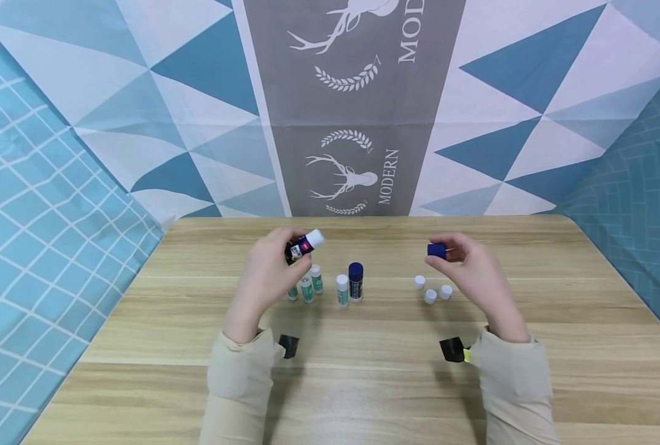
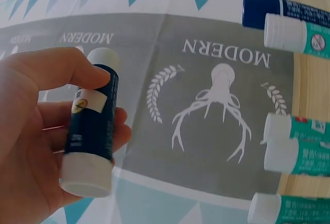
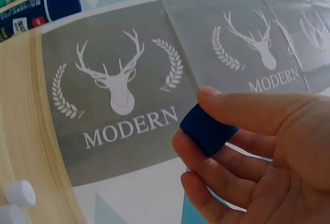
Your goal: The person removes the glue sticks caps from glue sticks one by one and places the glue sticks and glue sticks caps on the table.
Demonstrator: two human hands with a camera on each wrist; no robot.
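My left hand (image 1: 271, 262) grips a dark blue glue stick (image 2: 90, 123) between thumb and fingers, raised and tilted over the table. Its blue cap is off, and both ends show white. On the right, my right hand (image 1: 471, 266) pinches a dark blue cap (image 3: 207, 130) between thumb and fingertips, held in the air. Under the left hand stand several green-and-white glue sticks (image 1: 306, 289), one partly hidden by that hand. Between the hands, another green-and-white glue stick (image 1: 342, 290) is upright beside a capped dark blue glue stick (image 1: 355, 281).
Three small white caps (image 1: 430, 296) lie on the wooden table (image 1: 363, 371) below the right hand. Patterned cloth (image 1: 346, 111) hangs behind the table's back edge, with blue cloth (image 1: 41, 247) along the left side. A black wrist piece (image 1: 288, 346) sticks out from the left sleeve.
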